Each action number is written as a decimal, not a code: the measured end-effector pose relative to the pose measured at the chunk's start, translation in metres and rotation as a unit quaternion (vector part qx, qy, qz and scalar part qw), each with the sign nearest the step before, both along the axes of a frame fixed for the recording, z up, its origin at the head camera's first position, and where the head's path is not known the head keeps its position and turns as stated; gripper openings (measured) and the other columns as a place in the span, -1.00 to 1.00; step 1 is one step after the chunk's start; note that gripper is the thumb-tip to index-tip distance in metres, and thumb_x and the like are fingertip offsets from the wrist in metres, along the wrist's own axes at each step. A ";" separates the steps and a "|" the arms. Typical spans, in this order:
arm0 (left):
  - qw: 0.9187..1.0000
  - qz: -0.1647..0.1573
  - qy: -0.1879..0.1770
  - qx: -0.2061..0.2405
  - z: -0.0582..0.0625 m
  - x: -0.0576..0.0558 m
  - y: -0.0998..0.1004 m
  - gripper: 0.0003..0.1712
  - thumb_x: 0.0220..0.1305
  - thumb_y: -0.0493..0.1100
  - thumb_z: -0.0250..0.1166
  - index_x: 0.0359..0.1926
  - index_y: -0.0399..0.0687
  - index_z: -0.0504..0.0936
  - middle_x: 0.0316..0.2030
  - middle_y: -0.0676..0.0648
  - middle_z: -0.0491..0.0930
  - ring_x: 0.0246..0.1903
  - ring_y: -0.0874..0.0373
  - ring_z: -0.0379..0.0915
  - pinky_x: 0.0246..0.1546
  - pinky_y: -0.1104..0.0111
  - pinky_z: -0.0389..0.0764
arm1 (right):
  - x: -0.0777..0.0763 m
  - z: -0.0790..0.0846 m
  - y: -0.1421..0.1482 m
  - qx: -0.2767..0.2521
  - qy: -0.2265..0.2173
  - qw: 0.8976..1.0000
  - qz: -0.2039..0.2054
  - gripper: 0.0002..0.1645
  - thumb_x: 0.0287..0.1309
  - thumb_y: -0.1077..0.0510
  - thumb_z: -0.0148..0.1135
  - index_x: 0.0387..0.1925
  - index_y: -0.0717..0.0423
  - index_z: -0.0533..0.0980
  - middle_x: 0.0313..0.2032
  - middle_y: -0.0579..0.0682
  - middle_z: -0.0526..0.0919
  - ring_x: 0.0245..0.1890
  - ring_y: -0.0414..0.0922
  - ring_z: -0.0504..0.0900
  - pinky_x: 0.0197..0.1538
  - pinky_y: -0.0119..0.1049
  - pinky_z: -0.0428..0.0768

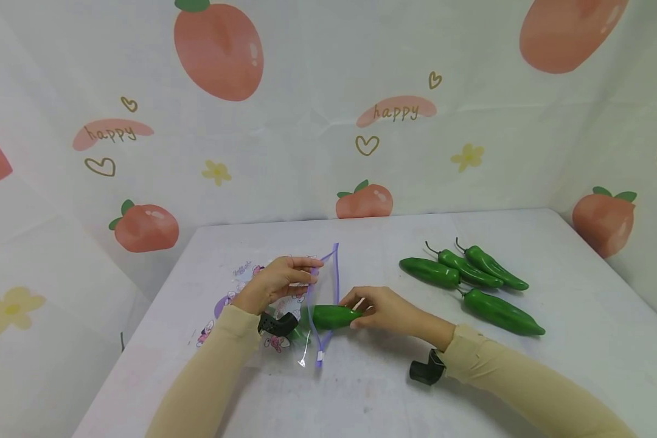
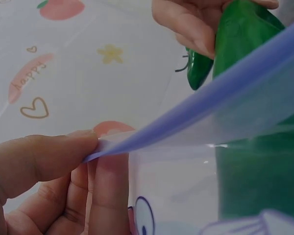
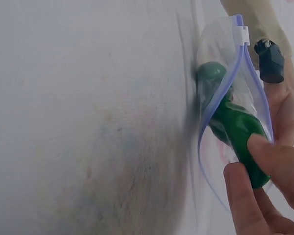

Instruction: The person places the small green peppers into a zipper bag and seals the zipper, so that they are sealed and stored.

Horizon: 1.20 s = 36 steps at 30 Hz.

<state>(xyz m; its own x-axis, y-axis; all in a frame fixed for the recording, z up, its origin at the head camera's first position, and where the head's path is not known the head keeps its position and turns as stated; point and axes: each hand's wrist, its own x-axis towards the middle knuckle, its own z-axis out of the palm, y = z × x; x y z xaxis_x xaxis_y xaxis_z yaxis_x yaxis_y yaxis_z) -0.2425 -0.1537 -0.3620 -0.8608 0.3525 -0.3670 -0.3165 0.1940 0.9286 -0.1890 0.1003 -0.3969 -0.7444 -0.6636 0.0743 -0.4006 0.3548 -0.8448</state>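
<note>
A clear zip bag (image 1: pixel 309 350) with a purple zip edge and printed cartoon figures lies on the table, its mouth spread apart toward the right. My left hand (image 1: pixel 279 280) pinches the bag's purple edge between thumb and fingers, seen closely in the left wrist view. My right hand (image 1: pixel 385 310) grips the end of a green pepper (image 1: pixel 331 317), which passes partway through the bag's mouth. In the right wrist view another green shape (image 3: pixel 211 73) shows through the plastic inside the bag, beside the held pepper (image 3: pixel 242 129).
Several green peppers lie at the table's right: one on the left (image 1: pixel 429 272), one in front (image 1: pixel 500 311) and two behind with curled stems (image 1: pixel 493 267). A fruit-print cloth (image 1: pixel 295 164) hangs behind the white table (image 1: pixel 383 389). A white zip slider (image 1: pixel 320 356) sits at the bag's near corner.
</note>
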 end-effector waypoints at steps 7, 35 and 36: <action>1.000 -0.002 0.001 0.000 0.000 0.001 0.000 -0.49 0.24 -0.37 0.27 0.22 -0.29 0.48 -0.25 0.06 0.53 -0.35 0.22 0.45 -0.32 0.44 0.57 | -0.003 -0.003 -0.005 0.009 0.030 0.999 -0.006 -0.59 0.08 0.34 0.36 0.03 0.17 0.58 -0.15 0.04 0.61 -0.14 -0.07 0.65 -0.11 -0.40 0.64; 1.000 -0.007 0.005 0.005 0.000 0.001 -0.002 -0.45 0.22 -0.37 0.28 0.25 -0.32 0.44 -0.26 0.09 0.57 -0.32 0.28 0.49 -0.31 0.47 0.57 | -0.005 -0.015 -0.045 0.014 -0.002 1.000 0.010 -0.64 0.08 0.36 0.35 -0.03 0.22 0.59 -0.32 -0.01 0.67 -0.34 -0.28 0.61 -0.19 -0.50 0.59; 1.000 -0.009 0.005 0.006 0.000 0.001 -0.002 -0.44 0.23 -0.37 0.27 0.26 -0.33 0.43 -0.25 0.08 0.58 -0.33 0.28 0.49 -0.32 0.47 0.57 | -0.004 -0.015 -0.045 0.014 -0.001 1.000 0.013 -0.65 0.09 0.36 0.34 -0.04 0.23 0.59 -0.33 -0.01 0.68 -0.34 -0.28 0.62 -0.19 -0.50 0.59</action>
